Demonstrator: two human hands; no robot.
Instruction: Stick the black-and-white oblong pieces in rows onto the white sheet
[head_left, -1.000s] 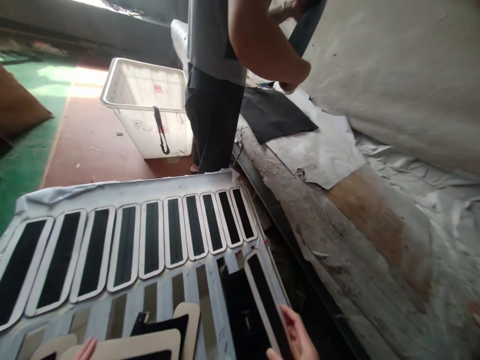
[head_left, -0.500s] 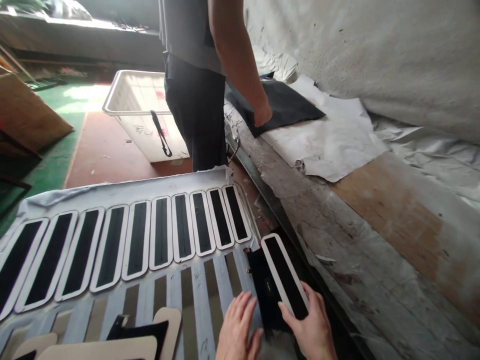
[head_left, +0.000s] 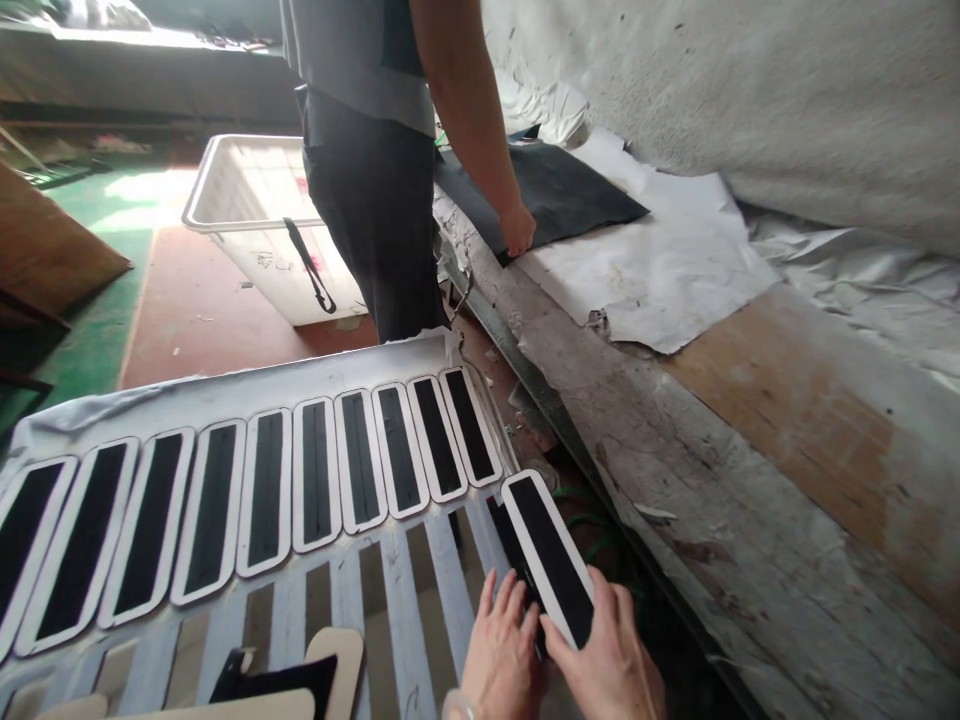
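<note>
your right hand (head_left: 611, 665) holds the long black pad with a white rounded border (head_left: 550, 557) at its near end: the thumb lies on top and the other fingers are closed under its right edge, so this hand is clamped on it. your left hand (head_left: 501, 655) lies flat just beside it on the left, fingers together and stretched forward, touching the dark fabric piece (head_left: 517, 560) that shows under the pad; it grips nothing.

the pad sits at the right end of the white slatted metal rack (head_left: 394, 590), partly over the rack's right edge. its long axis runs away from you and a little to the left, from your right fingers toward the row of same black pads (head_left: 300, 485) lying side by side further up the rack. the right hand is the nearer one.

to the right of the pad is a dark gap, then the worn paper-covered workbench (head_left: 675, 480). further away, another person's hand (head_left: 517, 228) rests on a black sheet (head_left: 555, 195), well apart from you.
</note>
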